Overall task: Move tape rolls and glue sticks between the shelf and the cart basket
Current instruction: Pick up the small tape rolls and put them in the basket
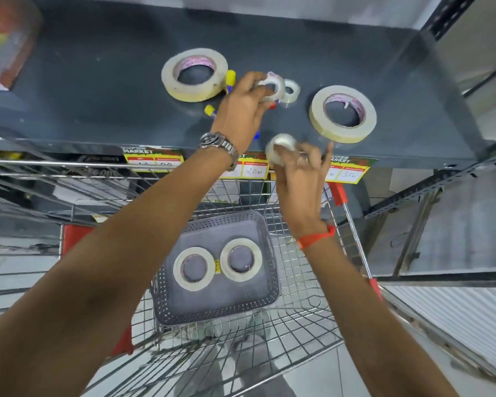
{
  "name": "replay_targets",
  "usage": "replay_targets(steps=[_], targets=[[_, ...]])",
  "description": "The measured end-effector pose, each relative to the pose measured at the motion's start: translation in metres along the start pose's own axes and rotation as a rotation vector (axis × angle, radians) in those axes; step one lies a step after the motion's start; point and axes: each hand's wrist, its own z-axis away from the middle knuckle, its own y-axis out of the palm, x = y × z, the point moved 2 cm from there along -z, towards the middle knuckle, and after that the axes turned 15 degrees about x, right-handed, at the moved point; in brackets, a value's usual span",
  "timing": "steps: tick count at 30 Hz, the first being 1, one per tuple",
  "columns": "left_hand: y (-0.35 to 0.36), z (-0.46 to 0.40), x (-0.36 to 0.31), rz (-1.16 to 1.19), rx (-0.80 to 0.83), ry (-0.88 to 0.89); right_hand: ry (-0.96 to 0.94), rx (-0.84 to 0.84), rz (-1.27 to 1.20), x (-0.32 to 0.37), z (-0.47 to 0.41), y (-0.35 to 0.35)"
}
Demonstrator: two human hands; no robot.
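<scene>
Both hands are up at the shelf point(384, 67). The left hand point(242, 110) has its fingers curled round a small clear tape roll point(271, 87), lifted just off the shelf top. The right hand point(297, 179) pinches another small roll point(281, 151), blurred, right over the shelf's front lip with the little finger sticking out.

More stock waits around them. A big masking roll point(195, 74) lies flat beyond the left hand, a second big roll point(342, 113) lies beyond and right of the right hand, and a third small clear roll point(291, 91) sits just past the left fingertips. Glue sticks: one point(230, 78) is wedged beside the far big roll, another point(209, 111) is just left of the left wrist, with a blue cap point(257, 135) poking out under it.

Below the forearms, the grey basket point(269, 224) in the cart point(312, 325) already holds two masking rolls point(194, 267) point(241, 259), side by side.

Risks? I'd say that right-hand roll is the worry: a loose pinch over the lip, and a slip could send it down between shelf and cart wire instead of into the basket. The left wrist could also nudge those glue sticks and set them rolling toward the edge.

Room looks fair: the basket has open floor nearer the body, but the cart's front rail sits close under the shelf lip, so the hands need to come back before dropping.
</scene>
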Motion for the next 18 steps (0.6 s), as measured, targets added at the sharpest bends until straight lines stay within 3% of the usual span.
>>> replay_targets(steps=[4, 7, 10, 13, 18], targets=[[0.018, -0.039, -0.006, -0.019, 0.1, -0.063, -0.018, -0.016, -0.02, 0.001, 0.031, 0.012], [0.027, -0.062, 0.005, -0.131, 0.041, -0.112, -0.035, 0.013, -0.01, 0.0, 0.039, 0.017], [0.037, -0.073, 0.003, -0.118, 0.204, -0.153, -0.041, 0.071, 0.008, -0.001, 0.043, 0.021], [0.037, -0.077, 0.003, -0.101, 0.224, -0.186, -0.043, 0.064, -0.005, -0.002, 0.043, 0.025], [0.042, -0.082, 0.004, -0.152, 0.212, -0.112, -0.067, 0.085, 0.015, 0.0, 0.045, 0.035]])
